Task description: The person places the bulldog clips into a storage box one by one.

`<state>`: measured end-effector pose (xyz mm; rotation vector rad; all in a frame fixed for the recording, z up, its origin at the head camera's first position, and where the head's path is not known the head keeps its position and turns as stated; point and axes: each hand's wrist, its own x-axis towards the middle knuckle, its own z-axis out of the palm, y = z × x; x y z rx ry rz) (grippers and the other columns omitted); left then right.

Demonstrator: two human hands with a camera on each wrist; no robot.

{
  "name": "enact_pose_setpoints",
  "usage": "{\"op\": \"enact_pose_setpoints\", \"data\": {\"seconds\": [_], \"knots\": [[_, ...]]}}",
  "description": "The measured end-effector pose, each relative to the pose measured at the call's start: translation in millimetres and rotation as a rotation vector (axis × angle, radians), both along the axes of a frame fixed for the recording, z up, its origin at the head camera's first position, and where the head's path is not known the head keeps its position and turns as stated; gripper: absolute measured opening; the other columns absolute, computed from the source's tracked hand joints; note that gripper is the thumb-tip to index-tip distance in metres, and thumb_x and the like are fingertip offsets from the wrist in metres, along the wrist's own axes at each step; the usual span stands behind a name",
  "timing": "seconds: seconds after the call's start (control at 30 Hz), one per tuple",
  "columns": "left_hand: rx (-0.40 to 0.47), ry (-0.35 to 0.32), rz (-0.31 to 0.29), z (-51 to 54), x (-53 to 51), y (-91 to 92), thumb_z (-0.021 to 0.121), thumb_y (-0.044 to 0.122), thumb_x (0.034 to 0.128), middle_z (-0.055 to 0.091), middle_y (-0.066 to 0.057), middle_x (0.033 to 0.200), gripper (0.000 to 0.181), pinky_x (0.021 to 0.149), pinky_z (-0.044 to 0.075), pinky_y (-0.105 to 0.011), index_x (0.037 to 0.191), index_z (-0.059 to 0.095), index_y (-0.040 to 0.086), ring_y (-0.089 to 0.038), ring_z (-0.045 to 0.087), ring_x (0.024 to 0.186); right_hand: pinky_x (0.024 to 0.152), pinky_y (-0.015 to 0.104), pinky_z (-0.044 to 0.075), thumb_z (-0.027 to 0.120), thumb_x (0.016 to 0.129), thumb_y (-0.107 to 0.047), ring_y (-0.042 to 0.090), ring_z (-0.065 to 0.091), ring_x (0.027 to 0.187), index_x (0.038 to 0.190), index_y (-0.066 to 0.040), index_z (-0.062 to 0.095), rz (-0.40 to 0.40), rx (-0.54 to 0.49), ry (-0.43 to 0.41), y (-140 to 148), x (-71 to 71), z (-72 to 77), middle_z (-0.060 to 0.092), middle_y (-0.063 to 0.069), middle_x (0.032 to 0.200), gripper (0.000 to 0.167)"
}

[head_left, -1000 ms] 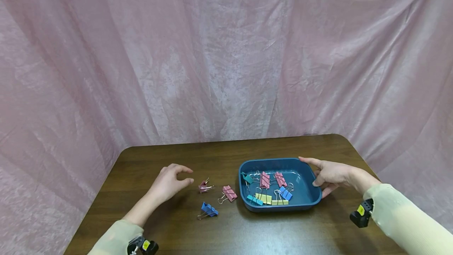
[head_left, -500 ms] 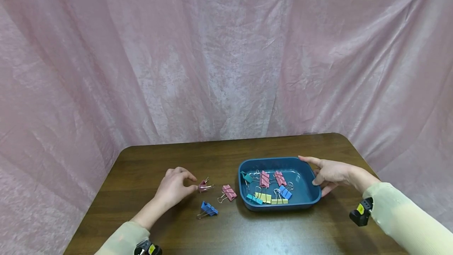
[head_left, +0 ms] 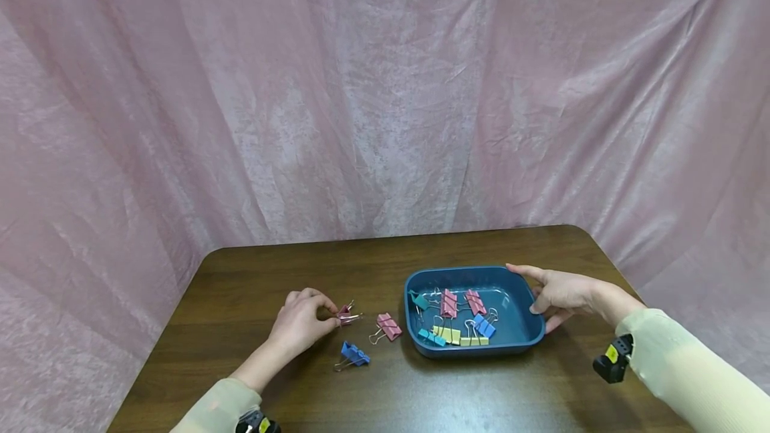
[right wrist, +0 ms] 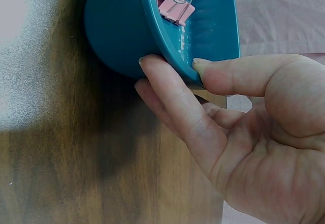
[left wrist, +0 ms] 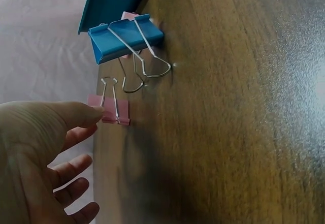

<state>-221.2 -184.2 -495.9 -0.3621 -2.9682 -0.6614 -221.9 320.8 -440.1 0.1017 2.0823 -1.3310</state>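
My left hand (head_left: 302, 321) has thumb and index finger at a pink binder clip (left wrist: 109, 109) on the table and pinches its near end; the index fingertip is partly hidden behind the clip. Just in front of that hand lies a blue binder clip (head_left: 355, 354), wire handles folded out. Another pink binder clip (head_left: 389, 327) rests between it and the tray. With thumb inside the rim and fingers outside, my right hand (head_left: 568, 294) grips the right end of a dark blue tray (head_left: 511, 351). Several pink, yellow, teal and blue binder clips lie inside, mostly toward the left.
The brown wooden table (head_left: 361, 406) has rounded back corners. A pink curtain (head_left: 385, 99) hangs right behind its back edge. Both wrists carry a small black camera, and the sleeves are pale green.
My left hand has moved right to the pink binder clip, and its thumb and index finger have closed in on it. The right hand keeps its hold on the tray, which stays in place.
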Motion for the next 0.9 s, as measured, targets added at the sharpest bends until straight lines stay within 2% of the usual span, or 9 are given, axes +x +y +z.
{"op": "enact_pose_setpoints", "data": {"seconds": [0.6,0.9], "knots": [[0.05,0.008,0.001,-2.2,0.2,1.5,0.083,0.026,0.0831,0.066,0.002,0.107,0.012,0.089,0.045,-0.048,0.083,0.071,0.028,-0.032,0.054,0.109,0.069,0.051,0.06,0.064,0.087,0.014,0.039,0.069,0.096,0.165,-0.026,0.017,0.007,0.008,0.007,-1.1,-0.6,1.3,0.041,0.038,0.144,0.099],[0.057,0.001,0.004,-5.3,-1.3,0.4,0.083,0.028,0.0836,0.066,0.002,0.109,0.012,0.091,0.045,-0.047,0.083,0.072,0.03,-0.032,0.054,0.111,0.07,0.052,0.06,0.063,0.088,0.013,0.038,0.069,0.098,0.165,-0.025,0.014,0.016,0.001,0.007,-1.1,1.3,0.2,0.029,0.041,0.152,0.099]]}}
